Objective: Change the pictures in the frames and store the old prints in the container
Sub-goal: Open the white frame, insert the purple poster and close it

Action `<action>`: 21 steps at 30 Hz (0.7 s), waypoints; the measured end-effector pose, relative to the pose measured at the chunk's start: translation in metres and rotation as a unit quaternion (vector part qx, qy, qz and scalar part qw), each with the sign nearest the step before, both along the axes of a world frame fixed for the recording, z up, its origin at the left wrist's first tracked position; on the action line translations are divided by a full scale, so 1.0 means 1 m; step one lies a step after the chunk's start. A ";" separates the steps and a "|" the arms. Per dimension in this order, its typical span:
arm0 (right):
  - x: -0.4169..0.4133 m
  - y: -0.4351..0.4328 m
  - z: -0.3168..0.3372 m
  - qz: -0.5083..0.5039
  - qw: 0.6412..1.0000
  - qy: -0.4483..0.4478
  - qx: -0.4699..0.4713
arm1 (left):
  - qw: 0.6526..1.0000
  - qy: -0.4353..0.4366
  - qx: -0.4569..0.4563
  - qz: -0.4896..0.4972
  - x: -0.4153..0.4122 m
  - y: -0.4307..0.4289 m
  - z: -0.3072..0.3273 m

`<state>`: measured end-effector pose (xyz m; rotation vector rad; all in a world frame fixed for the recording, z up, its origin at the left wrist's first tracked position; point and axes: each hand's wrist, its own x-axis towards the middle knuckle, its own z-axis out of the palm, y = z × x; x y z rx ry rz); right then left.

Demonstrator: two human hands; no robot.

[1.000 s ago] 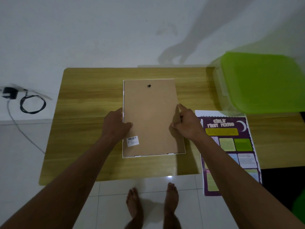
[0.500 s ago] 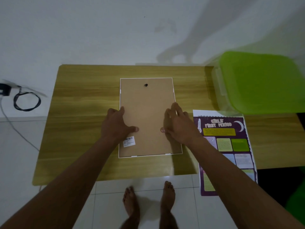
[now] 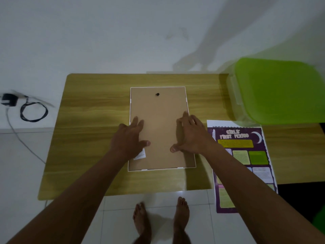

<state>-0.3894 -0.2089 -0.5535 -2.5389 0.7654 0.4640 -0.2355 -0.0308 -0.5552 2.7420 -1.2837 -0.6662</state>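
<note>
Both forearms reach forward over the near table edge. Left hand and right hand lie flat, palms down, fingers straight and spread, thumbs pointing inward, gripping nothing. Under both: the picture frame, face down on the wooden table, brown back up. Its long axis runs straight away from the person, between the hands. Left hand sits on the left long edge, right hand on the right; neither is nearer. A white sticker peeks out beside the left wrist. Beyond the fingertips, a dark hanger stud marks the far end. Edge clips too small to make out; freeing the back looks like the next job. Just right of the right hand lies a purple poster; farther right and beyond, the green-lidded container, lid on.
</note>
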 end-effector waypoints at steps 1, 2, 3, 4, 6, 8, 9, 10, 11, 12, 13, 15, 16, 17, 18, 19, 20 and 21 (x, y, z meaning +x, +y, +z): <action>0.001 -0.001 0.000 -0.001 1.000 0.002 0.013 | 1.000 -0.005 -0.001 -0.007 0.001 0.001 0.000; 0.003 -0.002 0.000 -0.002 1.000 0.001 0.022 | 1.000 -0.011 -0.002 -0.012 0.002 0.001 0.000; 0.004 -0.003 0.000 -0.002 1.000 -0.001 0.028 | 1.000 -0.016 -0.001 -0.016 0.002 0.000 0.000; 0.005 -0.004 -0.002 0.000 1.000 -0.003 0.025 | 1.000 -0.022 -0.002 -0.017 0.003 -0.001 0.000; 0.008 -0.009 -0.001 0.013 1.000 -0.016 -0.013 | 1.000 -0.025 -0.010 -0.008 0.007 -0.005 0.000; 0.014 -0.017 -0.001 0.019 0.998 -0.037 -0.052 | 1.000 -0.012 -0.020 -0.012 0.016 -0.012 -0.001; 0.017 -0.022 0.000 0.022 0.997 -0.040 -0.058 | 1.000 -0.006 -0.016 -0.026 0.020 -0.017 -0.002; 0.022 -0.026 0.000 0.026 0.998 -0.036 -0.053 | 0.999 -0.001 -0.002 -0.044 0.025 -0.023 -0.002; 0.028 -0.029 0.000 0.030 0.998 -0.023 -0.041 | 0.998 0.001 0.021 -0.065 0.030 -0.031 -0.001; 0.034 -0.032 0.001 0.036 0.999 -0.008 -0.025 | 0.995 0.003 0.051 -0.084 0.034 -0.040 0.000; 0.039 -0.033 0.003 0.039 0.999 0.000 -0.008 | 0.992 0.009 0.080 -0.100 0.038 -0.050 0.001; 0.049 -0.036 0.009 0.036 0.999 0.009 0.014 | 0.985 0.035 0.125 -0.116 0.042 -0.066 0.000; 0.052 -0.038 0.013 0.033 0.999 0.014 0.014 | 0.983 0.048 0.135 -0.113 0.045 -0.071 -0.001; 0.056 -0.042 0.015 0.033 0.999 0.015 0.006 | 0.985 0.057 0.129 -0.104 0.047 -0.074 -0.001; 0.059 -0.045 0.017 0.036 0.999 0.013 -0.012 | 0.988 0.057 0.109 -0.094 0.049 -0.076 -0.001; 0.062 -0.049 0.016 0.039 0.999 0.009 -0.029 | 0.992 0.043 0.081 -0.090 0.051 -0.075 -0.002; 0.065 -0.053 0.014 0.043 0.998 0.006 -0.042 | 0.994 0.018 0.056 -0.092 0.052 -0.073 -0.002; 0.067 -0.056 0.012 0.047 0.998 0.003 -0.045 | 0.994 -0.006 0.040 -0.099 0.053 -0.072 -0.003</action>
